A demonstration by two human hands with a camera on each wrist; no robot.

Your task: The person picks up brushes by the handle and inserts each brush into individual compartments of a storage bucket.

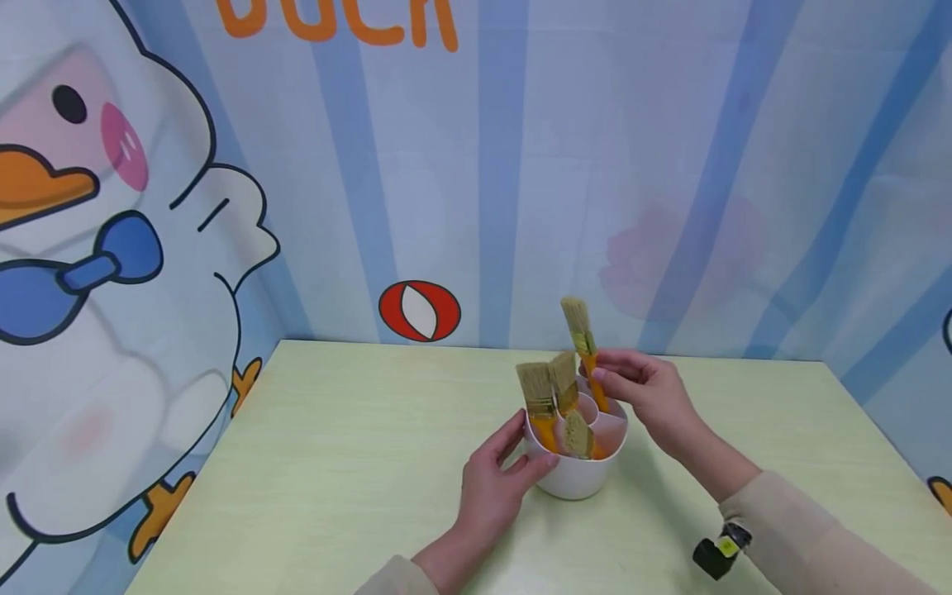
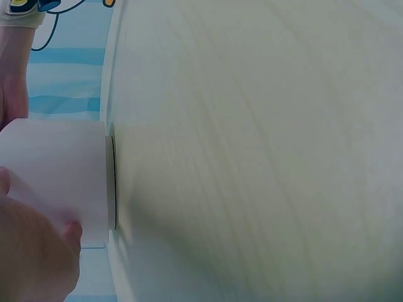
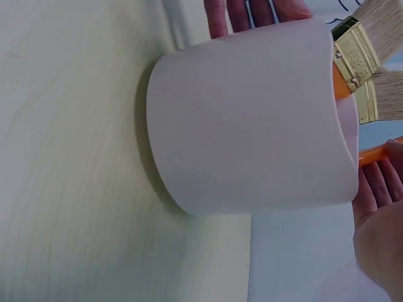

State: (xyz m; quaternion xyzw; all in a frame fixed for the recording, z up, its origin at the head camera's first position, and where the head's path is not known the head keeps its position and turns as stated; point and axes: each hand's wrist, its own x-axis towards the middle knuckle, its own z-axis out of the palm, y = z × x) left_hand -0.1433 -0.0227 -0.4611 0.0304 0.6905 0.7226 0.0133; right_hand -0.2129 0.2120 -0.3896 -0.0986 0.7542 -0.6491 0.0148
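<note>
A white divided holder (image 1: 576, 481) stands on the table, with paintbrushes in its compartments, bristles up. My left hand (image 1: 492, 483) grips its near left side, thumb at the front and fingers round the left; the left wrist view also has this hand (image 2: 38, 251) against the white wall. At the far right rim, my right hand (image 1: 654, 401) pinches the orange handle of a paintbrush (image 1: 578, 326), whose lower end is inside the holder. Beside it are a wide brush (image 1: 535, 387), another brush (image 1: 564, 380) behind, and a lower, tilted brush (image 1: 578, 435) in front.
The pale wood-grain table (image 1: 335, 454) extends around the holder. Behind it hangs a blue-striped backdrop (image 1: 502, 165) with a cartoon duck at left, meeting the table's back edge. A small black device (image 1: 720, 552) is strapped to the right wrist.
</note>
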